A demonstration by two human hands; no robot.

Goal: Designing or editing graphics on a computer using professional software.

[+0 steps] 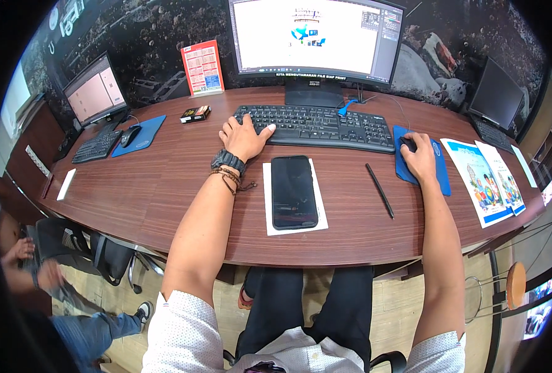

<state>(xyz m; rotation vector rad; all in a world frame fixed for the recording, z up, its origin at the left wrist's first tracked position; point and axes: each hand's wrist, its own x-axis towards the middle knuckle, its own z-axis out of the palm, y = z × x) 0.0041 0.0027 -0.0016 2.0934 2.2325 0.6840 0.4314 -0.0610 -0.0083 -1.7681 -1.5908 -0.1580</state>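
Observation:
My left hand [245, 138] rests on the left end of a black keyboard [313, 125], fingers spread over the keys and thumb stretched to the right. A dark watch [228, 161] and beaded bracelets circle that wrist. My right hand [421, 163] is wrapped over a black computer mouse [407, 145], which it mostly covers, on a blue mouse pad [441, 171]. Behind the keyboard stands a wide monitor [344, 37] with a design program on a white page. Between my forearms a black smartphone [293, 193] lies on white paper [322, 225], and a black pen [380, 191] lies to its right.
Printed colour sheets [484, 180] lie at the right edge of the desk [145, 205]. A small dark box [195, 114] and a red desk calendar [202, 67] stand to the left. Further left are another monitor [95, 93] and keyboard [98, 147]. A seated person [89, 336] is at lower left.

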